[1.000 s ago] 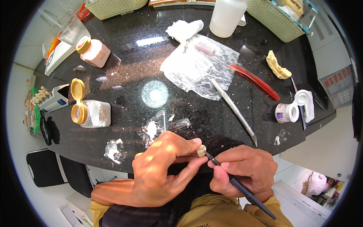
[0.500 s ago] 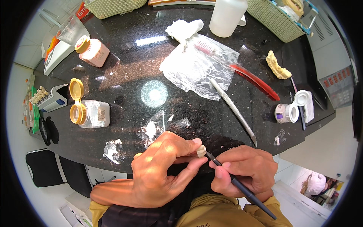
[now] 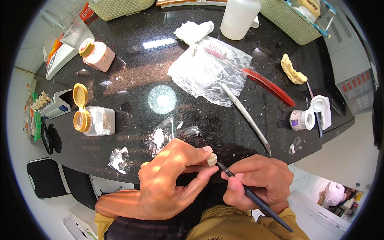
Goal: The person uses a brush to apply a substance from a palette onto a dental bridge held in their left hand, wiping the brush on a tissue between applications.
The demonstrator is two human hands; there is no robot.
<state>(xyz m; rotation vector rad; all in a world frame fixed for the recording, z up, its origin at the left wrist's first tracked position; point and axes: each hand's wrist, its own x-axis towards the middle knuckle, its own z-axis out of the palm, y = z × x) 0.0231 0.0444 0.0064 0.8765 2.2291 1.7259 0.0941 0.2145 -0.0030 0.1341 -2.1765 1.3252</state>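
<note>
The left hand (image 3: 170, 182) has its grip pinched tight on a small white tooth piece (image 3: 211, 160), held just past the near edge of the black tabletop (image 3: 132, 80). The right hand (image 3: 260, 184) grips a thin dark tool (image 3: 256, 199) like a pencil, and its tip touches the tooth piece.

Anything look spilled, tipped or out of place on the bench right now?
The clear jar left of centre lies on its side with its yellow lid flipped open. Torn plastic scraps litter the black counter. No spill visible.
</note>
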